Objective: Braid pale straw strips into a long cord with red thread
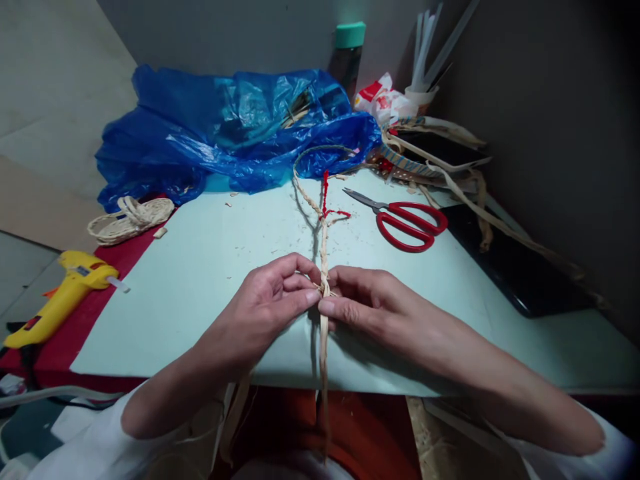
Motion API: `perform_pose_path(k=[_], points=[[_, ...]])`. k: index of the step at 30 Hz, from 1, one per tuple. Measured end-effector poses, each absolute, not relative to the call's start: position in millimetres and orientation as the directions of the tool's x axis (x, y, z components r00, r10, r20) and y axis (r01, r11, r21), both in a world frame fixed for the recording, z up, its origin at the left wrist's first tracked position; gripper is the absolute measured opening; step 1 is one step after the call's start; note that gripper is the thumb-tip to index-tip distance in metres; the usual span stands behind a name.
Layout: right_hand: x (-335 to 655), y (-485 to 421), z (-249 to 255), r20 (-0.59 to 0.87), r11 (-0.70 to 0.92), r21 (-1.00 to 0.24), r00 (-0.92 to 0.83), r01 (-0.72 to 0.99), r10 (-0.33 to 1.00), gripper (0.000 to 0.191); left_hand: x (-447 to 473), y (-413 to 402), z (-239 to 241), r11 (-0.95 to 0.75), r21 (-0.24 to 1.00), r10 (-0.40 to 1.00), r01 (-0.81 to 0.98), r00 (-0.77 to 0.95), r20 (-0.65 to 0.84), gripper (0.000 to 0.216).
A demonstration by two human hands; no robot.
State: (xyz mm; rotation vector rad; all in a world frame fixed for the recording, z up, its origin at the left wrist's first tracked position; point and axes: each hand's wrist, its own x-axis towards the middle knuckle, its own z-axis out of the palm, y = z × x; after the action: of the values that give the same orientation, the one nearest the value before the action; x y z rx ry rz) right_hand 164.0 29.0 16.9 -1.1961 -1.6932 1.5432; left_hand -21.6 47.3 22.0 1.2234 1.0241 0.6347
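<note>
A pale braided straw cord (323, 250) runs up the middle, tied near its top with a red string (326, 190). From that tie a thin braided loop curves back toward the blue bag. My left hand (273, 297) pinches the braid from the left between thumb and fingers. Opposite it, my right hand (367, 300) pinches the same spot, thumb in front. Loose flat strands hang below my fingers, over the table's front edge. Red-handled scissors (410, 223) lie beyond my right hand, blades pointing left. My fingertips partly hide the braid's working point.
A yellow glue gun (63, 297) and a coil of straw cord (133, 219) lie at left. A blue plastic bag (200, 133) spreads across the back. A dark flat device (510, 267), loose strips, a green-capped bottle (347, 53) and a cup of glue sticks (421, 97) are at right and back.
</note>
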Motion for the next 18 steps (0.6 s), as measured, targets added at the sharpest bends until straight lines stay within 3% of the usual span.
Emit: perform_pose_path(k=[3, 6, 18], points=[[160.0, 26.5, 16.5, -0.093, 0.07, -0.919, -0.386, 0.387, 0.918, 0.031, -20.2, 47.8, 26.6, 0.112, 0.95, 0.905, 0.29, 0.365, -0.218, 0.009], [157.7, 24.7, 16.9, -0.051, 0.11, -0.897, -0.35, 0.427, 0.935, 0.036, -19.5, 47.9, 29.5, 0.056, 0.93, 0.935, 0.364, 0.308, -0.177, 0.011], [156.2, 21.9, 11.4, -0.062, 0.102, -0.876, -0.319, 0.472, 0.946, 0.039, -22.7, 50.5, 24.0, 0.219, 0.944, 0.898, 0.246, 0.328, -0.293, 0.016]])
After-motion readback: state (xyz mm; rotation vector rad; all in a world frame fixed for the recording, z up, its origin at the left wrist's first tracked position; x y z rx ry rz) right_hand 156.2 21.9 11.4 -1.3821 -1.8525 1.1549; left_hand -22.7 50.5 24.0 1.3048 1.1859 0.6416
